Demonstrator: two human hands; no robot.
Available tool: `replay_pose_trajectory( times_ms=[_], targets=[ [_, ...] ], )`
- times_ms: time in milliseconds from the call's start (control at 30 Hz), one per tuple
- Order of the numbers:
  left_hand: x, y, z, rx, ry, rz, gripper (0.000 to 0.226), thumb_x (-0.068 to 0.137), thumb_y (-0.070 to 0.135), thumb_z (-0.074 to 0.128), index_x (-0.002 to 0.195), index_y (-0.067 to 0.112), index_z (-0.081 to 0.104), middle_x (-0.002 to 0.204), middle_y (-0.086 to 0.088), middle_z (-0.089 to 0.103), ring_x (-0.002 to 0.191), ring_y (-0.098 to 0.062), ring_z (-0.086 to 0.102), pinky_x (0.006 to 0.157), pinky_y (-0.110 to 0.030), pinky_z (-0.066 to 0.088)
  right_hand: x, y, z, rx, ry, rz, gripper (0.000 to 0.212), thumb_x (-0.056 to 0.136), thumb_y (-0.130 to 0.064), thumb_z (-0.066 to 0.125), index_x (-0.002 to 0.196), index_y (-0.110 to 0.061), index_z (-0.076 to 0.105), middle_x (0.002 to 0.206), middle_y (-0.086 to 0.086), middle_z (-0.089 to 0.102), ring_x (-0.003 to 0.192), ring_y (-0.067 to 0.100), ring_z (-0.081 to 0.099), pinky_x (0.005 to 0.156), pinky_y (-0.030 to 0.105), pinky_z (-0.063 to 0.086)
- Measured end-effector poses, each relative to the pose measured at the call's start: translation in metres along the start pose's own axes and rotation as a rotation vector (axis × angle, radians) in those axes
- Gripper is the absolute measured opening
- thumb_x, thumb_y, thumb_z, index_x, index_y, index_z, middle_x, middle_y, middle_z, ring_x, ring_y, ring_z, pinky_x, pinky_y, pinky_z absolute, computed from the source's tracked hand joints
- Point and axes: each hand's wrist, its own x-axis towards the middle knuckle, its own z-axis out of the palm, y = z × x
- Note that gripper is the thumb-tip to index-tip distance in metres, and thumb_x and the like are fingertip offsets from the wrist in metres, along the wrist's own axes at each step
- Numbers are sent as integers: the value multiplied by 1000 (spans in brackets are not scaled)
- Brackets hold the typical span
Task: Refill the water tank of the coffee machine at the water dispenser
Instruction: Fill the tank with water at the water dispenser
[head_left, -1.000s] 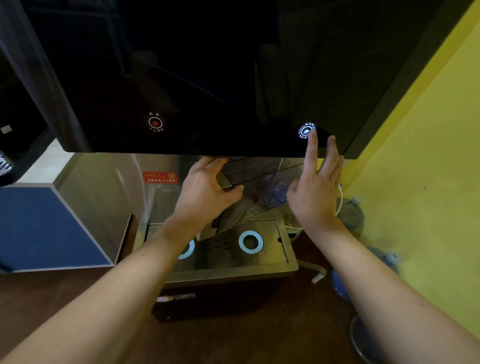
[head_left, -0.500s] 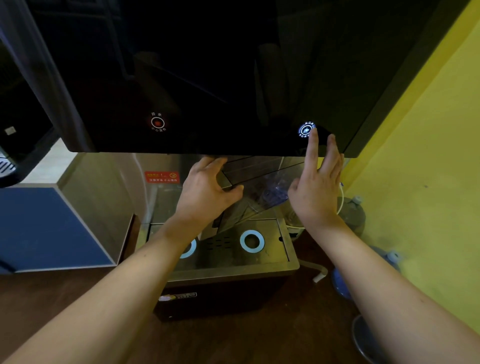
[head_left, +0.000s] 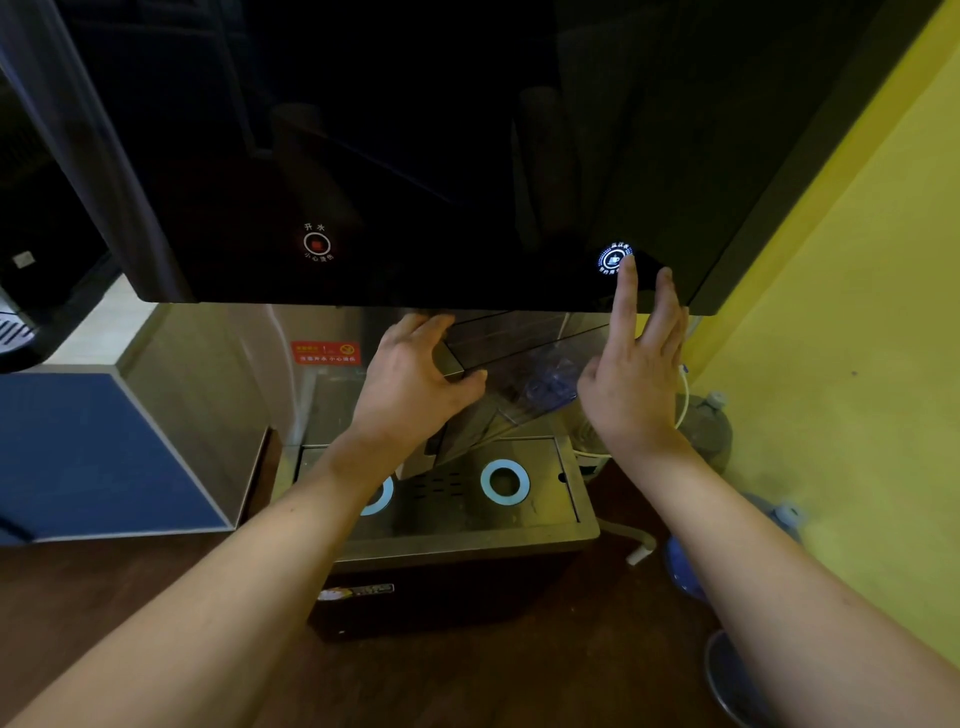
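1. The left hand (head_left: 415, 384) grips the clear water tank (head_left: 524, 384), held tilted under the water dispenser (head_left: 415, 156), above the drip tray (head_left: 571, 519).
2. The right hand (head_left: 631, 384) is open, holding nothing, its fingertip (head_left: 627, 265) on the lit white button (head_left: 613, 258).

Yellow wall (head_left: 857, 364) right; dark wood floor (head_left: 104, 597); blue cabinet (head_left: 93, 452) left.

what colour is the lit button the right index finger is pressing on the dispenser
White-blue glowing ring, on the button under the right hand, clearest in the head view.
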Motion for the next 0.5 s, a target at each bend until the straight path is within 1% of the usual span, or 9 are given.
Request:
replay_pose_trajectory(
  times_ms=[100,333,500],
  targets=[
    [0,1,0,8,-6,-9,69,80,37,76,139,12,50,130,-1,52,120,-19,50,99,-39,48,1,0,0,1,-4,2,98,79,1,62,157,-20,6,157,26,16,146,43,17,113,57,34],
    [0,2,3,26,-11,-7,69,79,38,75,139,12,51,128,-2,53,118,-20,51,97,-41,49,1,2,1,-3,5,0,98,80,1,62,157,-19,5,157,25,17,145,41,18,112,55,36],
    [0,4,4,30,-12,-11,71,80,38,75,141,12,48,129,-3,52,119,-19,50,99,-36,47,0,2,2,-13,5,-3,98,80,1,62,157,-19,5,157,26,16,146,41,19,115,55,31]
  ],
)
